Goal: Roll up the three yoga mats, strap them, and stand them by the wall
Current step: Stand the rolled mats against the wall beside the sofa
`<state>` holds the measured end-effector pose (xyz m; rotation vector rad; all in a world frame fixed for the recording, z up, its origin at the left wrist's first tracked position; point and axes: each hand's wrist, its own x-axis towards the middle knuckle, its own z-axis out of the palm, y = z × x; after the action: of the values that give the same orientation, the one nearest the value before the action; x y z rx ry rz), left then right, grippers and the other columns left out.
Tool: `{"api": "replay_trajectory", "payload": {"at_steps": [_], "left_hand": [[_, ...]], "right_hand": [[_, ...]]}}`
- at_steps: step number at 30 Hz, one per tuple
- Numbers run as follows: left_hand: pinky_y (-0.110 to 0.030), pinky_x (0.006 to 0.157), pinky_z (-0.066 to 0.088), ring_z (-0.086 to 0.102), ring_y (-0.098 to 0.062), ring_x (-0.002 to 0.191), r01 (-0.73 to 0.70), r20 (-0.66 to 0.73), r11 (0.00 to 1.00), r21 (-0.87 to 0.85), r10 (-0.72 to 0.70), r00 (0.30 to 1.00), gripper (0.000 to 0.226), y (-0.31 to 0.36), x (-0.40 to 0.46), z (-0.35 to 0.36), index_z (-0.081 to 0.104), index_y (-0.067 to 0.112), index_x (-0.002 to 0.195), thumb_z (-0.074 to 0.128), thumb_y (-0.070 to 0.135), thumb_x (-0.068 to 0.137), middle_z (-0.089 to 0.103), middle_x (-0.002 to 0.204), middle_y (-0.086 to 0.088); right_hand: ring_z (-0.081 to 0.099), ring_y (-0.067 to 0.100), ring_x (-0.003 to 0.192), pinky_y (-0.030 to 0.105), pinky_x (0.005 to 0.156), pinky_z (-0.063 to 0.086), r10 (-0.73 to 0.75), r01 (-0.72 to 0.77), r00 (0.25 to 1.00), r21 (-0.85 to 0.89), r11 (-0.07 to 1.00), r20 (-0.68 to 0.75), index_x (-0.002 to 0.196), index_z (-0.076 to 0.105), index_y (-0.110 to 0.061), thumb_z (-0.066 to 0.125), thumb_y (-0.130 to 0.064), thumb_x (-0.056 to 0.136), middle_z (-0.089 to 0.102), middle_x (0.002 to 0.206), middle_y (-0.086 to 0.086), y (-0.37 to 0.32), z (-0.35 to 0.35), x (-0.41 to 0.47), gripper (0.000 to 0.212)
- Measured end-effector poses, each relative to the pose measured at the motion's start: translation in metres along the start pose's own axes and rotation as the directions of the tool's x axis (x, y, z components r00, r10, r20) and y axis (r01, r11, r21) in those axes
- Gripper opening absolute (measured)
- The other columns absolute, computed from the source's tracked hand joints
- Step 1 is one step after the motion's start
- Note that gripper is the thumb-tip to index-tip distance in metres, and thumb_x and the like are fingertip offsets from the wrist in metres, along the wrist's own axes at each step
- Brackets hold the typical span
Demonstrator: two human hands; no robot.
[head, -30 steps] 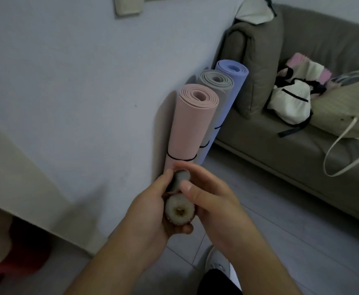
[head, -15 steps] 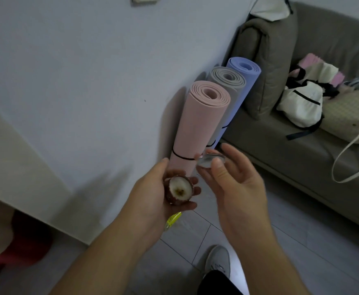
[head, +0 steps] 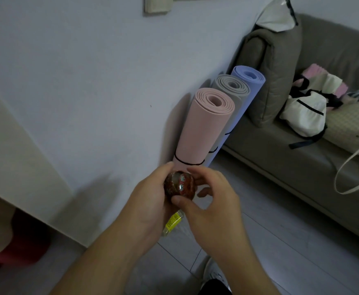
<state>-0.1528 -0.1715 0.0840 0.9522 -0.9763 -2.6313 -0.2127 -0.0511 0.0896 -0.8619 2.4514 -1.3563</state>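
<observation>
Since all three mats already stand rolled against the wall (head: 78, 81), the task looks basically done. Left to right: a red object (head: 14, 248) on the floor at the frame's lower left; the left hand (head: 151, 207) wrapped around a small jar (head: 179, 186) with a red patterned lid and yellow label; the right hand (head: 212, 211) pinching that lid, thumb and fingers curled on it. Hands together on the jar, not on any mat. Behind them, pink mat (head: 204, 128) nearest, grey mat (head: 232, 88) next, blue mat (head: 249, 79) last, touching in a row, between wall and sofa (head: 302, 167) arm. Thin black straps visible on each; upper straps, if any, can't tell. Bags (head: 304, 116) on sofa seat. Risk: mats lean rather than stand plumb, so a knock from an elbow or foot could tip pink mat and domino the rest. Jar could slip while twisted and hit the tile floor (head: 281, 241).
</observation>
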Motion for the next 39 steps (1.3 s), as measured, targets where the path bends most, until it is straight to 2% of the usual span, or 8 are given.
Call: {"api": "replay_trajectory", "payload": {"at_steps": [8, 14, 17, 20, 24, 27, 30, 39], "left_hand": [[-0.047, 0.105, 0.055, 0.073, -0.028, 0.112, -0.042, 0.030, 0.977, 0.210, 0.036, 0.999, 0.036, -0.006, -0.005, 0.001, 0.077, 0.009, 0.117, 0.053, 0.033, 0.106, 0.078, 0.113, -0.014], [-0.036, 0.084, 0.064, 0.079, -0.021, 0.091, -0.120, 0.087, 0.828, 0.548, 0.086, 0.992, 0.018, 0.002, -0.007, 0.000, 0.073, 0.018, 0.118, 0.060, 0.019, 0.104, 0.078, 0.105, -0.008], [-0.043, 0.087, 0.064, 0.079, -0.024, 0.089, -0.148, 0.098, 0.788, 0.598, 0.111, 0.989, 0.015, 0.005, -0.007, -0.003, 0.073, 0.016, 0.115, 0.063, 0.019, 0.104, 0.078, 0.103, -0.009], [-0.049, 0.094, 0.060, 0.078, -0.028, 0.097, -0.167, 0.126, 0.830, 0.532, 0.117, 0.985, 0.020, 0.007, -0.006, -0.008, 0.075, 0.019, 0.120, 0.062, 0.017, 0.105, 0.079, 0.107, -0.007], [-0.041, 0.093, 0.061, 0.077, -0.024, 0.105, -0.238, 0.128, 0.819, 0.522, 0.201, 0.971, 0.035, 0.008, -0.005, -0.009, 0.075, 0.024, 0.126, 0.067, 0.002, 0.099, 0.077, 0.119, -0.008], [-0.037, 0.098, 0.060, 0.073, -0.014, 0.111, -0.344, 0.207, 0.649, 0.679, 0.280, 0.937, 0.050, 0.007, -0.006, -0.011, 0.069, 0.035, 0.135, 0.074, 0.006, 0.095, 0.073, 0.126, 0.005], [-0.033, 0.104, 0.056, 0.066, -0.002, 0.119, -0.410, 0.285, 0.497, 0.765, 0.310, 0.907, 0.063, 0.007, -0.009, -0.009, 0.059, 0.041, 0.144, 0.079, 0.013, 0.092, 0.069, 0.130, 0.018], [-0.044, 0.100, 0.058, 0.072, -0.017, 0.115, -0.455, 0.339, 0.605, 0.654, 0.304, 0.890, 0.050, 0.012, -0.015, -0.006, 0.063, 0.027, 0.123, 0.086, 0.018, 0.080, 0.075, 0.120, 0.007]], "right_hand": [[0.055, -0.003, 0.113, 0.009, 0.092, 0.043, -0.058, 0.057, 0.998, -0.054, 0.997, -0.018, 0.116, 0.066, -0.049, 0.091, -0.025, 0.077, 0.061, 0.115, -0.028, 0.000, -0.001, -0.001, 0.052], [0.055, 0.002, 0.115, 0.002, 0.089, 0.043, -0.166, 0.162, 0.986, -0.130, 0.978, -0.019, 0.126, 0.074, -0.030, 0.086, 0.005, 0.079, 0.059, 0.118, -0.023, 0.005, 0.001, -0.004, 0.060], [0.054, 0.004, 0.121, 0.005, 0.094, 0.042, -0.165, 0.166, 0.986, -0.116, 0.979, 0.020, 0.127, 0.071, -0.036, 0.086, 0.004, 0.078, 0.058, 0.122, -0.027, 0.006, -0.001, -0.004, 0.066], [0.058, 0.006, 0.124, 0.017, 0.100, 0.049, -0.059, 0.050, 0.993, 0.093, 0.994, 0.098, 0.137, 0.063, -0.038, 0.084, -0.003, 0.083, 0.059, 0.132, -0.020, 0.008, -0.006, 0.000, 0.068], [0.069, 0.010, 0.111, 0.031, 0.089, 0.059, 0.096, -0.131, 0.988, 0.340, 0.931, 0.117, 0.119, 0.073, -0.032, 0.073, -0.010, 0.095, 0.073, 0.116, -0.007, 0.011, -0.012, 0.005, 0.033], [0.072, 0.010, 0.094, 0.022, 0.079, 0.056, 0.179, -0.209, 0.978, 0.439, 0.874, 0.108, 0.106, 0.079, -0.025, 0.062, -0.009, 0.103, 0.077, 0.101, -0.003, 0.011, -0.017, 0.007, 0.023], [0.070, 0.014, 0.105, 0.023, 0.086, 0.056, 0.104, -0.138, 0.990, 0.505, 0.852, 0.095, 0.113, 0.081, -0.025, 0.069, -0.021, 0.098, 0.073, 0.115, 0.003, 0.015, -0.023, 0.008, 0.019], [0.065, 0.025, 0.118, 0.035, 0.093, 0.058, -0.093, 0.059, 0.994, 0.476, 0.877, 0.049, 0.116, 0.078, -0.020, 0.073, -0.010, 0.089, 0.064, 0.123, 0.005, 0.024, -0.032, 0.010, 0.029]]}}
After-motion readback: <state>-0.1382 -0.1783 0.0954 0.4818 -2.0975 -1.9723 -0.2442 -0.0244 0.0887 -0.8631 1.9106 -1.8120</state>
